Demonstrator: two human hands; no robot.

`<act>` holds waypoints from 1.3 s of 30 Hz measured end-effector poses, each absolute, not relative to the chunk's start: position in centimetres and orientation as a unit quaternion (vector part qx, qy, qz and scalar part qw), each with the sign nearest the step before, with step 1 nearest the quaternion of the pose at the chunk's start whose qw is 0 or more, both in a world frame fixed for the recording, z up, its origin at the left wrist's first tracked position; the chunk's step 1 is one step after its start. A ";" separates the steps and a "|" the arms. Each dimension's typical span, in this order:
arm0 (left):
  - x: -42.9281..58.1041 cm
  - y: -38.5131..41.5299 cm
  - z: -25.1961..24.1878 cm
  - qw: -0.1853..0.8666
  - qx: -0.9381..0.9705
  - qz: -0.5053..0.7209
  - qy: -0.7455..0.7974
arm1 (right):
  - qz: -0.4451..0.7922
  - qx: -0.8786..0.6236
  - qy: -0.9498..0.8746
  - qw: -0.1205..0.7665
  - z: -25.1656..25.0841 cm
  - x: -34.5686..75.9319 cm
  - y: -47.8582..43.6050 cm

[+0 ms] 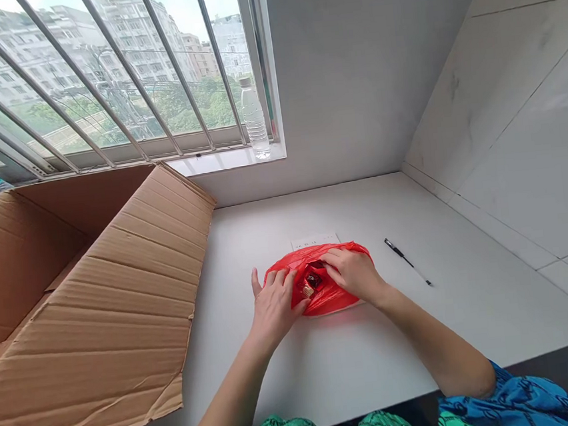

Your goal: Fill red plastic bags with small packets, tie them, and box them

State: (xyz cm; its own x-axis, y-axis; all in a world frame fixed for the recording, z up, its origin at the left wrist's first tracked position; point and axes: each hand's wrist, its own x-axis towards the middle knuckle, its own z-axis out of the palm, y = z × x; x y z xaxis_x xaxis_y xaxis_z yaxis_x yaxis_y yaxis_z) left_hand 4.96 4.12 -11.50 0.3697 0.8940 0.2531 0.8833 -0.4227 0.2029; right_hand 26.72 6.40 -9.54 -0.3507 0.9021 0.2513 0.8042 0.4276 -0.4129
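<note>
A red plastic bag (pixel 332 298) lies on the white tabletop with its mouth spread open towards me. Small shiny packets in gold and dark wrapping (pixel 311 281) show inside the opening; their exact kind is too small to tell. My left hand (pixel 275 302) grips the bag's left side, its fingers curled over the rim, the thumb low by the opening and the little finger sticking out. On the right, my right hand (pixel 357 271) holds the rim of the mouth between bent fingers and thumb, the fingertips partly hidden by the bag's edge.
A large open cardboard box (pixel 120 289) fills the left side. Behind the bag lies a white paper (pixel 315 241), partly covered. A black-capped pen (pixel 408 261) rests to the right. A clear water bottle (pixel 255 122) stands on the sill of the barred window (pixel 172 96).
</note>
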 end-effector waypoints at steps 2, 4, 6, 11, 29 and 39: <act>5.2 4.2 -11.0 0.035 0.821 0.191 0.536 | 0.206 -0.498 -0.781 0.314 -8.9 27.0 6.1; 5.4 4.2 -10.4 0.064 0.816 0.229 0.526 | 0.336 -0.467 -0.723 0.384 -8.5 27.1 5.8; 5.5 4.1 -9.9 0.098 0.814 0.269 0.505 | 0.450 -0.438 -0.655 0.419 -8.4 27.0 5.6; 5.5 4.0 -9.4 0.153 0.807 0.331 0.464 | 0.595 -0.378 -0.556 0.440 -8.8 26.5 5.7; 5.1 3.8 -8.8 0.255 0.780 0.363 0.441 | 0.571 -0.359 -0.602 0.427 -9.2 26.1 5.3; 5.2 3.3 -8.2 0.173 0.813 0.382 0.404 | 0.167 -0.406 -0.779 0.447 -9.8 25.1 4.4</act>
State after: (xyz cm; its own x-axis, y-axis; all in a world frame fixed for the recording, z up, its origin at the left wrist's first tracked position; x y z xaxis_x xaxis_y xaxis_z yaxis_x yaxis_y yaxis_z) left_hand 5.16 3.33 -8.15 0.3816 0.7886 0.4821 0.5243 -0.6142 0.5898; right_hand 25.08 4.40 -9.76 -0.2705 0.7818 0.5618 0.4836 0.6150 -0.6229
